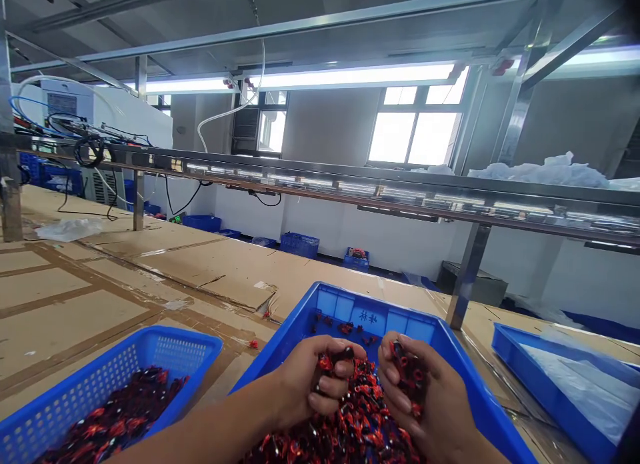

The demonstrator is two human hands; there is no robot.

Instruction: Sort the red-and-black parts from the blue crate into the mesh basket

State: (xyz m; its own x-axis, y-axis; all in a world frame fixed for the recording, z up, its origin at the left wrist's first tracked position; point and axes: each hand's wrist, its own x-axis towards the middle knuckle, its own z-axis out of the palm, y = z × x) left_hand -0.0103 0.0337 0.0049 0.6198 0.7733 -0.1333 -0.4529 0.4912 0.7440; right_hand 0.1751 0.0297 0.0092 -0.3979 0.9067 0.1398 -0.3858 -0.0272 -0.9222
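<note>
Both hands are raised over a blue plastic bin (400,311) heaped with small shiny red and black parts (357,417). My left hand (320,377) curls its fingers around a few of these parts, with one dark piece near the thumb tip and index finger. Several more pieces lie in my right hand (435,391), which is cupped around them with the palm turned inward. A gap separates the two hands, and the heap shows between them. What exactly the small parts are, I cannot make out.
On the left stands a blue perforated basket (200,347) with more red and black parts. A blue tray (565,391) lined with white plastic sits at right. Cardboard (200,264) covers the table. A metal shelf post (467,277) rises behind the bin, and a shelf rail (325,174) crosses above.
</note>
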